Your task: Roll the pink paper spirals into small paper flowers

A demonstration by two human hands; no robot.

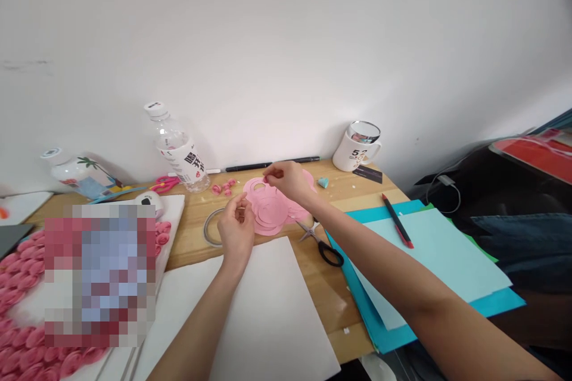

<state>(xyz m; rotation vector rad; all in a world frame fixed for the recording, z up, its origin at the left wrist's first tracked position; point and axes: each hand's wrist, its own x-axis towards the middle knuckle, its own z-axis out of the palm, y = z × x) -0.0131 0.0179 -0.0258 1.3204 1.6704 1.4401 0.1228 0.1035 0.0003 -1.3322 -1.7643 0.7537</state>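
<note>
A pale wooden table (322,277) carries everything here, its front edge partly cut off below. On its left, a white panel (176,208) bears massed pink paper flowers (27,274); a pixelated block covers much of it, so what lies underneath cannot be made out. A plain white rectangular sheet (268,315) lies in front of the person, partly behind the left forearm. To the right is a stack of light and bright blue paper (442,256), crossed by the right forearm.

Thin pink paper cutouts (271,209) with curved edges lie overlapping between the two hands, near the wall; their far side is partly covered. The right hand (288,180) has its fingers pinched together above them, seemingly on a small curled pink piece (265,179), too small to read clearly. The left hand (235,229) is beside them, fingers curled; whether they grip anything cannot be told.

The step looks like delicate shaping of paper; the next move seems to call for a light, steady pinch that avoids creasing.
</note>
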